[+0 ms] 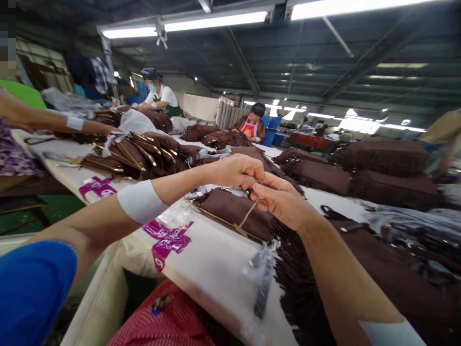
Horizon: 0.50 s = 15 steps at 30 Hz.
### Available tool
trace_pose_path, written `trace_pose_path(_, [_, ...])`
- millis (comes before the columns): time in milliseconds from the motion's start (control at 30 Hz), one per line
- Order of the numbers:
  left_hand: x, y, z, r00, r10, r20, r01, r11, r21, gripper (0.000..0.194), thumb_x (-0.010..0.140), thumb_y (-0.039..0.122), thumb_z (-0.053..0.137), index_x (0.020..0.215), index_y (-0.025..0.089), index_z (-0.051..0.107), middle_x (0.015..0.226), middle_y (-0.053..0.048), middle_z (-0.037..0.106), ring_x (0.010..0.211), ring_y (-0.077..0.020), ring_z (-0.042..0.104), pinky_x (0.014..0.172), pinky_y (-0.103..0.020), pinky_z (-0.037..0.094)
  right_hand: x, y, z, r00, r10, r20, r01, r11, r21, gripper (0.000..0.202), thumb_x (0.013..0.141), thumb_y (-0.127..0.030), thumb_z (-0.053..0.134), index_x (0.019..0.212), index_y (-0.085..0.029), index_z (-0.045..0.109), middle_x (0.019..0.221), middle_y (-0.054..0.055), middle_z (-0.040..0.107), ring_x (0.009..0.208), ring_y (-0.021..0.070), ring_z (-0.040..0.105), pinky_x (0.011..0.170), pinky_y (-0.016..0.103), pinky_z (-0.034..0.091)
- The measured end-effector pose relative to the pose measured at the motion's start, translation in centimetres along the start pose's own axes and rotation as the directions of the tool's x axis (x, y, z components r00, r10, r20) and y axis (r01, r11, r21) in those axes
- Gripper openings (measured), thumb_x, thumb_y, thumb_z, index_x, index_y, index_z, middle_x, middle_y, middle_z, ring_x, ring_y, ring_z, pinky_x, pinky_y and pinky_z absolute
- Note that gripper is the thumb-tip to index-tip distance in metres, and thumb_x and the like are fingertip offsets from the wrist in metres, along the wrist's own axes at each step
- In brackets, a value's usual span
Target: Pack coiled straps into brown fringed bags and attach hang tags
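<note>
My left hand point(236, 170) and my right hand point(283, 197) meet over the worktable, fingertips touching, both pinched closed. A thin pale cord point(248, 215) runs from the gold-edged rim of a brown fringed bag point(234, 209) up into my right fingers. Whatever my left fingers grip is hidden behind the knuckles. The bag lies flat beneath my hands, its dark fringe point(295, 269) spilling to the right. In front of it lies a dark strap in clear plastic point(264, 278).
Purple tape point(169, 240) marks the white table point(219, 254) near its front edge. Brown bags with gold zips point(140, 154) are heaped at left, more stacks point(389, 185) at right. A co-worker's arm point(54, 115) reaches in from the left; other people point(162, 96) work farther back.
</note>
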<state>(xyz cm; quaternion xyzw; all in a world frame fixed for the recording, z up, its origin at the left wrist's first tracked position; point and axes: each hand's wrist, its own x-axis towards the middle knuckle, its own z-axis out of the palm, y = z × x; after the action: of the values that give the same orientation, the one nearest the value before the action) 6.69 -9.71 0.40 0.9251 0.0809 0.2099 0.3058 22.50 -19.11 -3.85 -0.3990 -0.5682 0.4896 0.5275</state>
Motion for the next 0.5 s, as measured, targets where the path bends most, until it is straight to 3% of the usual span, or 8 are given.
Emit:
trace_pose_path(100, [1.5, 2.1, 0.9, 0.997, 0.072, 0.011, -0.072, 0.997, -0.01, 0.017, 0.075, 0.001, 0.055, 0.085, 0.013, 0.061, 0.06, 0.004, 0.059, 0.059, -0.0088, 0.053, 0.057, -0.019, 0.039, -1.6, -0.6, -0.5, 0.994, -0.051, -0.092, 0.047, 0.998, -0.044, 0.03, 0.073, -0.035, 0.075, 0.095, -0.018, 0.067, 0.075, -0.003, 0.059, 0.042, -0.0002, 0.027, 0.036, 0.015, 0.014])
trace_pose_path(200, [2.4, 2.5, 2.3, 0.994, 0.097, 0.05, -0.09, 0.988, -0.126, 0.016, 0.076, 0.001, 0.054, 0.086, 0.013, 0.059, 0.063, 0.003, 0.061, 0.059, -0.0088, 0.054, 0.056, -0.018, 0.04, -3.1, -0.3, -1.5, 0.979, -0.104, -0.174, 0.073, 0.981, -0.178, 0.027, 0.075, -0.043, 0.071, 0.081, -0.017, 0.064, 0.059, -0.006, 0.05, 0.04, 0.0011, 0.023, 0.036, 0.017, 0.013])
trace_pose_path(300, [2.6, 1.0, 4.6, 0.995, 0.08, 0.051, -0.063, 0.959, -0.275, 0.009, 0.08, 0.008, 0.054, 0.087, 0.013, 0.055, 0.065, 0.001, 0.062, 0.057, -0.0087, 0.054, 0.054, -0.019, 0.041, -4.6, 1.1, -2.5, 0.962, -0.123, -0.242, 0.032, 0.936, -0.35, 0.029, 0.077, -0.046, 0.066, 0.07, -0.02, 0.057, 0.047, -0.009, 0.035, 0.038, 0.0041, 0.024, 0.036, 0.019, 0.015])
trace_pose_path(367, [2.4, -0.8, 6.8, 0.999, 0.02, 0.04, -0.006, 0.945, -0.326, 0.003, 0.084, 0.013, 0.051, 0.087, 0.014, 0.053, 0.065, 0.001, 0.061, 0.054, -0.0088, 0.053, 0.053, -0.02, 0.042, -5.4, 2.3, -3.2, 0.955, -0.125, -0.267, -0.016, 0.883, -0.469, 0.029, 0.079, -0.046, 0.063, 0.068, -0.02, 0.056, 0.045, -0.009, 0.034, 0.039, 0.0054, 0.027, 0.037, 0.021, 0.017])
trace_pose_path(433, [2.1, -2.7, 9.5, 0.997, -0.075, 0.031, 0.081, 0.963, -0.257, 0.007, 0.087, 0.014, 0.048, 0.085, 0.014, 0.054, 0.066, 0.0, 0.061, 0.054, -0.01, 0.054, 0.055, -0.022, 0.044, -6.3, 3.6, -4.1, 0.948, -0.112, -0.297, -0.065, 0.847, -0.527, 0.03, 0.08, -0.048, 0.061, 0.068, -0.02, 0.057, 0.047, -0.008, 0.039, 0.041, 0.0064, 0.029, 0.038, 0.022, 0.019])
trace_pose_path(500, [1.8, -4.3, 12.4, 0.992, -0.122, 0.029, 0.123, 0.991, -0.051, 0.011, 0.087, 0.015, 0.048, 0.084, 0.014, 0.059, 0.074, -0.003, 0.064, 0.066, -0.0136, 0.059, 0.065, -0.025, 0.047, -7.1, 5.0, -5.4, 0.936, -0.084, -0.343, -0.112, 0.851, -0.513, 0.032, 0.079, -0.05, 0.061, 0.072, -0.019, 0.06, 0.051, -0.006, 0.044, 0.043, 0.0075, 0.031, 0.04, 0.023, 0.02])
